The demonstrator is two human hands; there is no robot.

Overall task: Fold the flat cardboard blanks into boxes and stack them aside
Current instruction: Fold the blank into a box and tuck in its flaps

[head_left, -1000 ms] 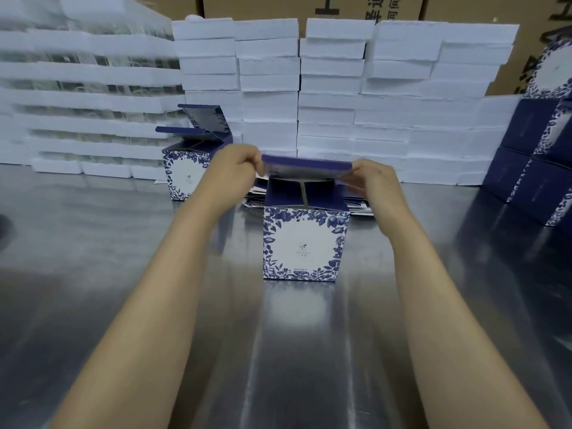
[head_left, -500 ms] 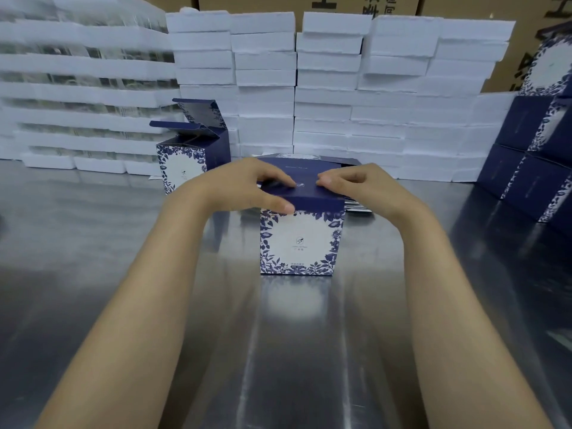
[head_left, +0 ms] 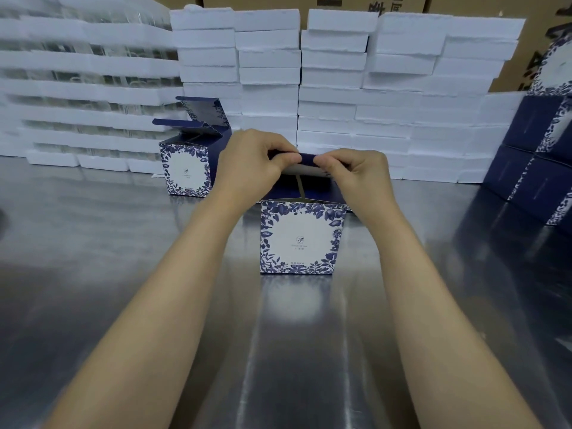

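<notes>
1. Table: brushed metal, reflective, fills the lower view from 9 to 3 o'clock.
2. Foam slabs: white, stacked in several columns along the far edge at 12 o'clock; brown cartons with dark print stand behind them.
3. Tray stack: white layers with clear material between, at 10 to 11 o'clock; contents too blurred to tell.
4. Finished boxes: dark blue with floral faces, piled at 2 to 3 o'clock.
5. Forearms: 2, bare, reaching from 7 and 5 o'clock toward the centre.
6. Box: the task's item, white face with blue floral border, upright on the table at centre. Its inner flaps are folded in, with a seam between them.
7. Open box: same pattern, at 10 o'clock, well apart from the hands, lid flaps raised.
8. Left hand: knuckles up, fingers curled, pinching the lid flap.
9. Right hand: likewise curled, pinching the same flap, fingertips nearly meeting the left's.
10. Lid flap: dark blue, held above the box opening, pale underside showing; the hands hide its ends.
</notes>
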